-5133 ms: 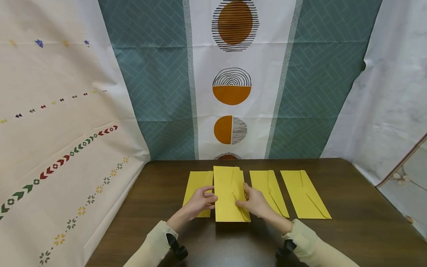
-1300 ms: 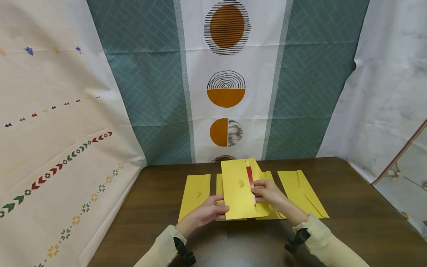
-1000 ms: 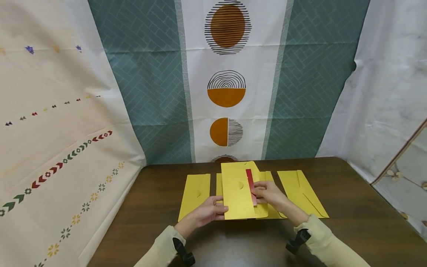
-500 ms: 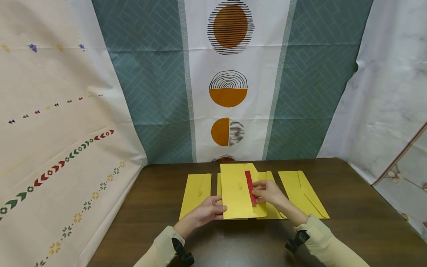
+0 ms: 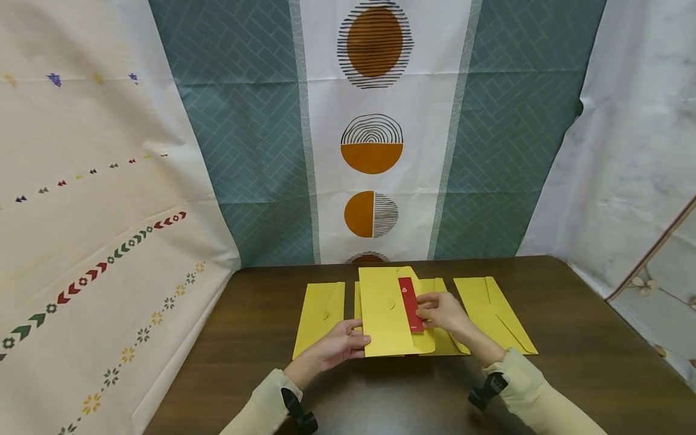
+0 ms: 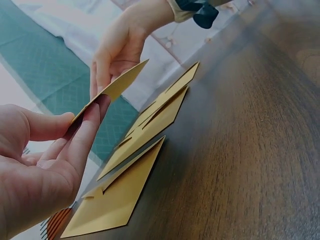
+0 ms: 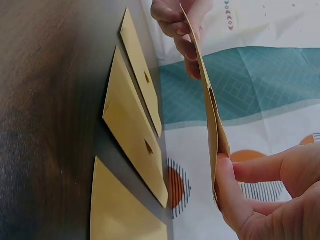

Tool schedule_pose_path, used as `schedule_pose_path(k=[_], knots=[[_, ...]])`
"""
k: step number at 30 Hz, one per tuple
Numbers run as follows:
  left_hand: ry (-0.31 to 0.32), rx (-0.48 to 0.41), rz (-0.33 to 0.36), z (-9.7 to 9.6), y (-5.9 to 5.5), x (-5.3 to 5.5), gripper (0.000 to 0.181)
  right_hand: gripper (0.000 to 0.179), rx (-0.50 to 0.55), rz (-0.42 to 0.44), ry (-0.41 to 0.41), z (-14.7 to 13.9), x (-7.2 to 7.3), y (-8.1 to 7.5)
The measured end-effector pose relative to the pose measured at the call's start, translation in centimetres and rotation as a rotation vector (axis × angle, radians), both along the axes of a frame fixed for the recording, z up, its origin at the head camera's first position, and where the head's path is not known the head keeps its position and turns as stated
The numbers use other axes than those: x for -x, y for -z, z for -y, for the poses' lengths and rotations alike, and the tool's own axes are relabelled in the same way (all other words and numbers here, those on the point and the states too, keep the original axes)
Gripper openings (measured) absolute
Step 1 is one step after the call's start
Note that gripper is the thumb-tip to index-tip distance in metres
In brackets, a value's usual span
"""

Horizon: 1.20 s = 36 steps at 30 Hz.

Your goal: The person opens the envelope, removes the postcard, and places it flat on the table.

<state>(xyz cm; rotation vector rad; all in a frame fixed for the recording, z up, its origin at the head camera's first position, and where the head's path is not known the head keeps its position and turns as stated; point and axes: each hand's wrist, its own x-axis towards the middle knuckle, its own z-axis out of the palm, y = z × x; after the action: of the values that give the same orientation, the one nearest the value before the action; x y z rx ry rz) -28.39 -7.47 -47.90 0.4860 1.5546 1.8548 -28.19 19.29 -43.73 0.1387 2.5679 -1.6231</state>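
In the head view my left hand [image 5: 334, 345] holds a yellow envelope [image 5: 380, 311] up by its left edge; the left wrist view shows the thumb on one face and fingers on the other. The envelope's flap stands out to the right. A red card [image 5: 410, 305] with small white print protrudes partway from the opening, its left part hidden inside. My right hand [image 5: 441, 314] pinches the card's right edge. In the right wrist view, the right thumb and fingers [image 7: 227, 177] meet at the envelope's edge, and the card cannot be made out.
Several more yellow envelopes lie in a row on the dark wooden table [image 5: 348, 399]: one at the left [image 5: 318, 314], one at the far right [image 5: 495, 314], others partly hidden behind the held one. Patterned cloth [image 5: 255, 133] hangs behind the table.
The envelope was lifted closed, then its flap opened toward the right. The red card has gone from a thin strip to a wider piece as the right hand shifts slightly right; the left hand stays nearly still.
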Motion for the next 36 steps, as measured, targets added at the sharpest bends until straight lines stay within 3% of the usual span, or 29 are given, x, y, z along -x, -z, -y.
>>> schedule_pose_path(k=[13, 25, 36], knots=[[-0.029, 0.047, -0.016, 0.7, 0.8, 0.2, 0.057, 0.038, 0.066, -0.017, 0.010, -1.6, 0.2, 0.2], [-0.029, 0.032, -0.025, 1.3, 0.3, 0.3, 0.057, 0.040, 0.094, 0.031, -0.015, -2.5, 0.5, 0.3], [-0.079, 0.049, -0.007, 1.5, 0.5, 0.4, 0.055, 0.041, 0.104, 0.034, -0.030, -2.6, 0.6, 0.4]])
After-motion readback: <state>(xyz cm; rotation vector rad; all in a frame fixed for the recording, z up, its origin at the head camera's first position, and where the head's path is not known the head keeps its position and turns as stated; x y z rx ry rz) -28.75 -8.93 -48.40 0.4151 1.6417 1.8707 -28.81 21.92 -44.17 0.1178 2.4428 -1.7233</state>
